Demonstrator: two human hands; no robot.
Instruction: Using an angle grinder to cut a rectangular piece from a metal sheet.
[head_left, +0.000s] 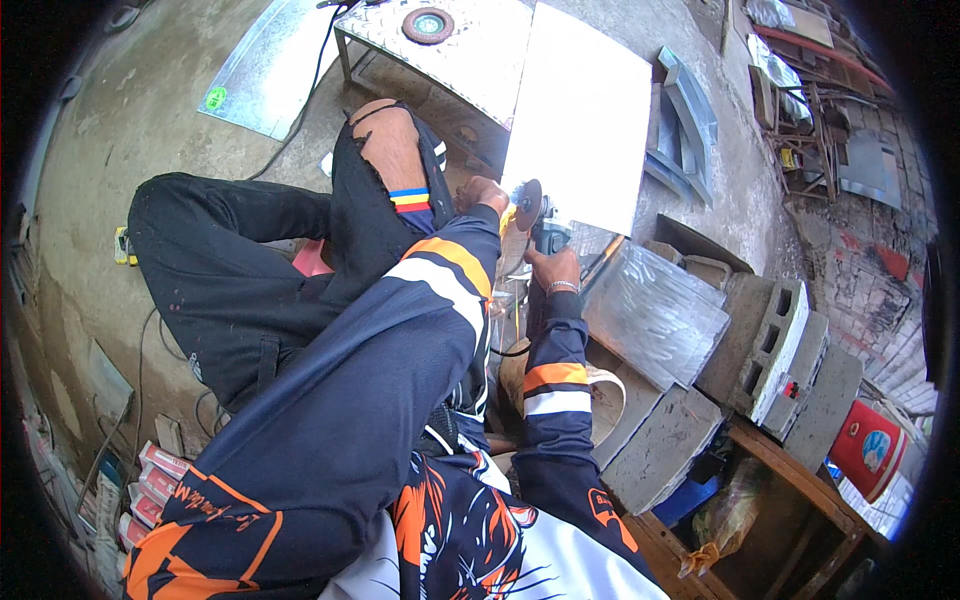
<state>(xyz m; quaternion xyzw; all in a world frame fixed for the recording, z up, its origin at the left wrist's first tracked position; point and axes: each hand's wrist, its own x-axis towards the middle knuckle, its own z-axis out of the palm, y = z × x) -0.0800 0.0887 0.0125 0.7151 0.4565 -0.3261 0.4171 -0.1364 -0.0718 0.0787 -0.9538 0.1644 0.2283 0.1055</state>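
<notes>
My right hand (555, 268) is wrapped around the body of an angle grinder (550, 236). Its round dark cutting disc (528, 205) faces my left hand, beside the near edge of a bright pale sheet (578, 115). Just left of the disc, my left hand (482, 194) is closed, its fingers curled down; what they grip is hidden. Something yellow (508, 217) shows between that hand and the disc, too small to make out. Whether the disc touches the sheet or is spinning, I cannot tell.
A low table (470, 45) carries a loose grinding disc (428, 25). Bent metal pieces (683, 130) lie right of the sheet. Concrete blocks (778, 350) and a scratched metal plate (655, 310) flank my right arm. My bent legs (250, 270) are at left, near cables (300, 120).
</notes>
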